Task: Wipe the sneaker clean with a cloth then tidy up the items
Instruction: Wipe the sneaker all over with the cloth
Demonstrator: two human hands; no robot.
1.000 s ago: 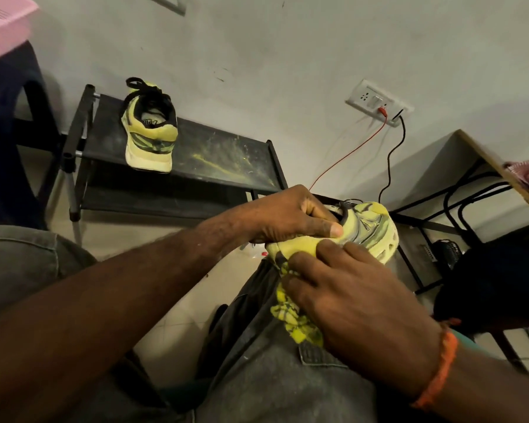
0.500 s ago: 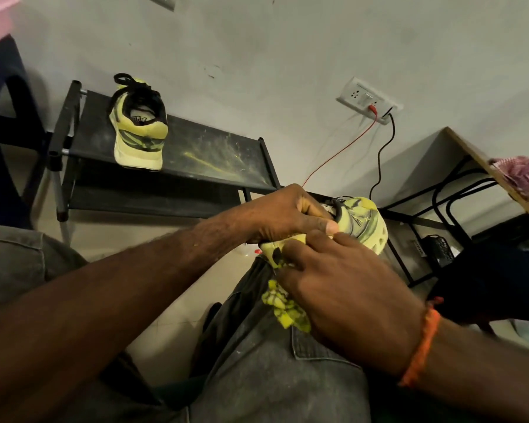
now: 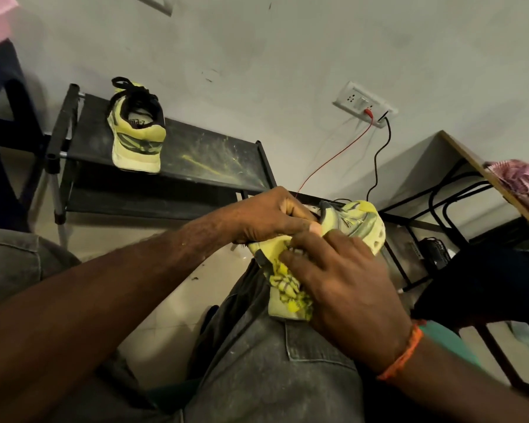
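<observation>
Here the left hand (image 3: 266, 215) grips the sneaker (image 3: 356, 222) while the right hand (image 3: 342, 285) presses the cloth (image 3: 284, 288) against it.

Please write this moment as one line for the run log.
phase: wiping | left hand: grips sneaker | right hand: presses cloth on sneaker | other sneaker: on rack

Grey wall (image 3: 287, 56) with socket (image 3: 364, 103), black rack (image 3: 211, 160), wooden table (image 3: 483, 166), pale floor (image 3: 153, 328).

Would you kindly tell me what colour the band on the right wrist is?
Orange, seen clearly in the head view: the band circles the right wrist.
</observation>
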